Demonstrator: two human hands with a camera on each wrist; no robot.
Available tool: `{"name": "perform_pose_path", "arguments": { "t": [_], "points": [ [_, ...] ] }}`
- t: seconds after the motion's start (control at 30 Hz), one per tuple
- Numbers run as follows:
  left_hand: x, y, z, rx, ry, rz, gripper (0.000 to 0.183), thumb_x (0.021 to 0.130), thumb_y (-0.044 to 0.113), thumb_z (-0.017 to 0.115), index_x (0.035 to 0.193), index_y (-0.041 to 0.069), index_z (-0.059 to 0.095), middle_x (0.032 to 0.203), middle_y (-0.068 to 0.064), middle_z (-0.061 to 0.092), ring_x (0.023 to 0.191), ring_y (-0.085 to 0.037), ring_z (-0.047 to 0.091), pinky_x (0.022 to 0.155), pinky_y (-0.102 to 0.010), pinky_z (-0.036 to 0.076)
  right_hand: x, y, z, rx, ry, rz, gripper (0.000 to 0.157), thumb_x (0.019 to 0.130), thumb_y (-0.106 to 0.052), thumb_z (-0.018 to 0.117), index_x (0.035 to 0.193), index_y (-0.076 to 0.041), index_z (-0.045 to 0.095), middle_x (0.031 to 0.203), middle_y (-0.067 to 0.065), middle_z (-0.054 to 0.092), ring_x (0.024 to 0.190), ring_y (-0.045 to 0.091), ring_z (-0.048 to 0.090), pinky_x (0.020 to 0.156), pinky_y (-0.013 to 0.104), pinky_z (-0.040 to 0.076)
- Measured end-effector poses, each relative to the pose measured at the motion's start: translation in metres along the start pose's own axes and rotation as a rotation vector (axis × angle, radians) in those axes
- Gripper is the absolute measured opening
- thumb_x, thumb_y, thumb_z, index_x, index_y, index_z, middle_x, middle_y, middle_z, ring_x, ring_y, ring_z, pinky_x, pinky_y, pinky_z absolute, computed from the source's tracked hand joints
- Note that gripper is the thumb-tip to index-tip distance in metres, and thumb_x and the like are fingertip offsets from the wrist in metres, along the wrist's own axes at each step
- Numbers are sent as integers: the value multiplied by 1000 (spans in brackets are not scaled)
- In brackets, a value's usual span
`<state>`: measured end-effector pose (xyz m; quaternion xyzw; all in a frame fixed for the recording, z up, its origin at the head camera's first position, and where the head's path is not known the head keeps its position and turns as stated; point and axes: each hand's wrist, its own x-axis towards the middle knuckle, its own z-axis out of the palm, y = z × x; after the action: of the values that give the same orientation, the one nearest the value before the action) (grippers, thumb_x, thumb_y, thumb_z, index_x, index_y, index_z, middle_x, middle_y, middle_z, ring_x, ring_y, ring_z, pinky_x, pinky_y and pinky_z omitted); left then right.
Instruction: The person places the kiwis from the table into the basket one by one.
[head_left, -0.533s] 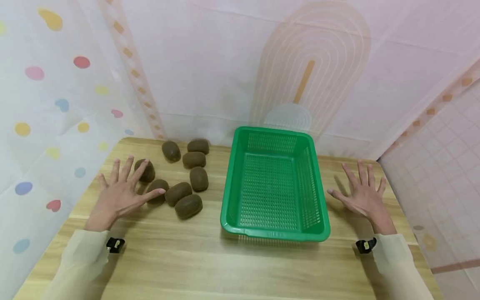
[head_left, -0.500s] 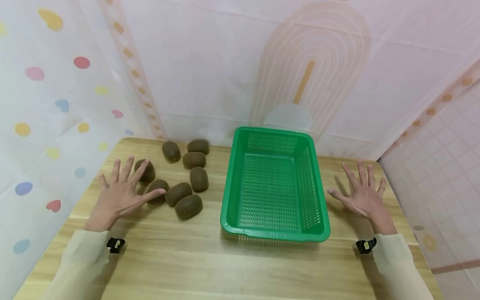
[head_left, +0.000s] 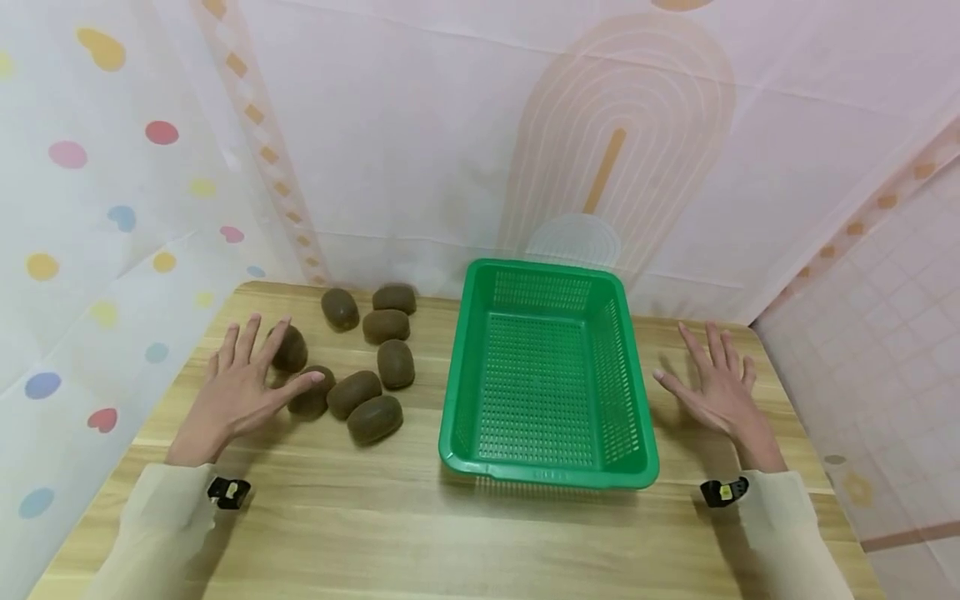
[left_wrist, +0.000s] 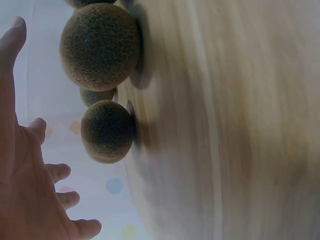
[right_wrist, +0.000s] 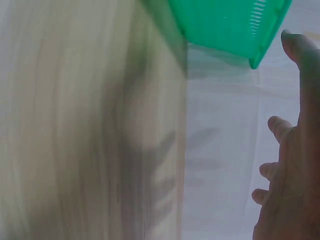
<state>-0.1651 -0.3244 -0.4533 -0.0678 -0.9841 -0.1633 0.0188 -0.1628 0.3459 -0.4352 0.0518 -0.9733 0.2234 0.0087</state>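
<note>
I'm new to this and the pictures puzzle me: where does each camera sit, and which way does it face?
Head: worn on the head, facing forward and down at the table, kiwis and green basket; left hand, right hand and both sleeves show.
Left wrist: worn there, facing over the table toward kiwis; left hand shows.
Right wrist: worn there, facing over the table toward the green basket and backdrop; right hand shows.
Head and right wrist views share the green basket.

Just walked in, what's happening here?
A person's left hand hovers, fingers spread, near eight brown, fuzzy, oval kiwifruit. The right hand is spread beside a green rectangular plastic basket, apart from it. Neither grips anything. All the kiwifruit lie on the light wood-grain table, outside the basket.
</note>
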Motion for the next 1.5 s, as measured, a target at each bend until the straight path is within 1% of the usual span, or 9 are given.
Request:
{"name": "perform_pose_path", "arguments": {
  "t": [0.23, 0.33, 0.47, 0.67, 0.9, 1.07, 1.17, 1.33, 1.5],
  "points": [
    [5, -3, 2, -94, -13, -33, 99, 98, 63, 57, 167, 22, -2, 169, -29, -10, 150, -63, 1, 103, -88, 20, 6, -9, 0, 181, -23, -8, 78, 106, -49, 47, 167, -24, 4, 173, 17, -10, 153, 59, -3, 112, 85, 2],
    [7, -4, 4, -137, 6, -35, 98, 99, 60, 57, 167, 21, -2, 169, -31, -6, 148, -64, 5, 101, -88, 23, 10, -13, 1, 247, -31, -21, 77, 107, -48, 46, 167, -25, 2, 173, 17, -9, 155, 55, -4, 117, 81, 0],
    [10, -7, 7, -195, 40, -30, 95, 100, 55, 58, 167, 18, 1, 167, -35, 1, 146, -67, 9, 101, -86, 24, 13, -17, 3, 328, -30, -37, 76, 108, -45, 47, 167, -26, 2, 173, 16, -4, 158, 47, -1, 121, 76, 5],
    [11, -11, 11, -283, 59, -36, 92, 102, 49, 59, 167, 15, 2, 164, -40, 6, 142, -72, 10, 100, -86, 24, 13, -23, 8, 442, -43, -30, 73, 109, -45, 45, 167, -26, 4, 173, 14, 8, 156, 47, 17, 120, 71, 24],
    [14, -16, 12, -361, 77, -41, 90, 103, 43, 60, 166, 12, 5, 162, -42, 9, 143, -69, 14, 102, -85, 25, 16, -31, 14, 521, -55, 27, 70, 108, -48, 47, 166, -26, 16, 165, 18, 33, 148, 45, 37, 117, 70, 31],
    [19, -18, 12, -408, 94, -46, 85, 102, 40, 63, 164, 3, 17, 156, -45, 19, 135, -67, 31, 101, -80, 35, 18, -34, 17, 592, -59, 8, 72, 107, -41, 53, 165, -14, 20, 157, 21, 46, 136, 38, 53, 111, 59, 46],
    [21, -17, 12, -416, 108, -41, 80, 102, 36, 65, 160, -3, 26, 150, -47, 27, 126, -66, 42, 97, -75, 44, 18, -34, 18, 633, -80, 12, 71, 106, -38, 56, 164, -12, 24, 152, 21, 50, 128, 25, 60, 105, 49, 54],
    [25, -15, 15, -402, 120, -33, 73, 100, 29, 68, 156, -5, 35, 141, -45, 36, 115, -66, 51, 92, -72, 51, 17, -35, 19, 681, -99, 19, 60, 106, -30, 58, 160, -13, 36, 143, 21, 54, 112, 2, 61, 94, 31, 59],
    [28, -16, 20, -400, 147, -22, 64, 99, 19, 69, 152, -6, 42, 132, -42, 43, 113, -67, 53, 93, -71, 51, 18, -37, 18, 752, -106, 23, 56, 105, -24, 60, 156, -10, 42, 129, 15, 57, 103, 6, 63, 86, 25, 59]
  ]
}}
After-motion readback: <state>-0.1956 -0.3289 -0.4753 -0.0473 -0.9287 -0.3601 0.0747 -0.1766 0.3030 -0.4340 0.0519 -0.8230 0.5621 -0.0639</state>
